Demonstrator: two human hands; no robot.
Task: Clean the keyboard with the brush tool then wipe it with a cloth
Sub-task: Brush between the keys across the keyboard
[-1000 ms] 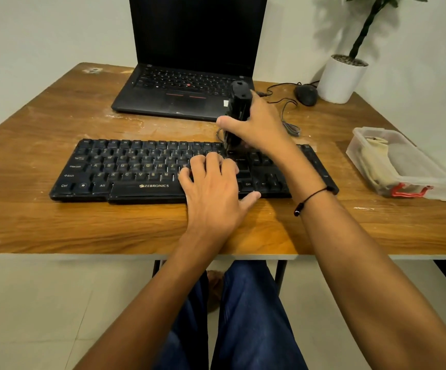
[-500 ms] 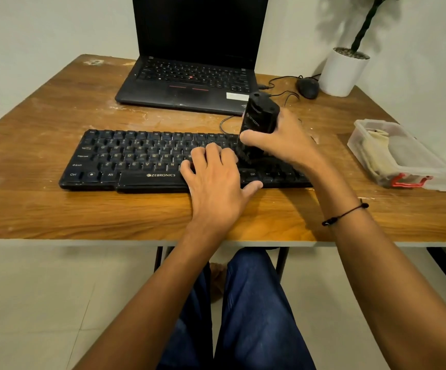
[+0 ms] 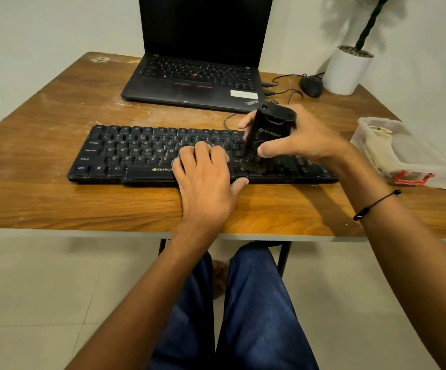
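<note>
Brushing step: right hand (image 3: 300,140) grips brush tool (image 3: 266,137), bristles on keyboard (image 3: 136,153) mid-worktop, left hand (image 3: 206,182) flat steadying it; next, sweep remaining rows, cloth after.
</note>
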